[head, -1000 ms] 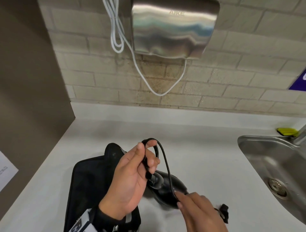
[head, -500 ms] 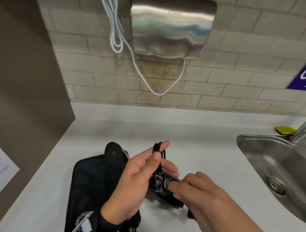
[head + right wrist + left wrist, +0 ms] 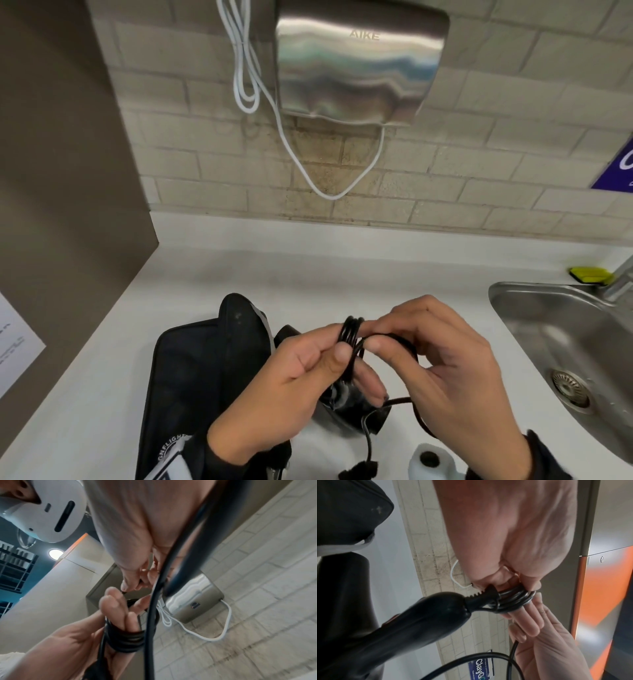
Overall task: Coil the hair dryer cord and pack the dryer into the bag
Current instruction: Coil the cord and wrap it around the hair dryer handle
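So the black cord (image 3: 350, 337) is looped in several tight turns around the left hand (image 3: 294, 387) fingers, thumb clamped down on the coils, while the right hand (image 3: 442, 373) pinches the cord right at the coil. The hair dryer (image 3: 412, 620) hangs just under both hands over the white counter (image 3: 308, 270). The black bag (image 3: 191, 383) lies on the counter right beside it, left side.
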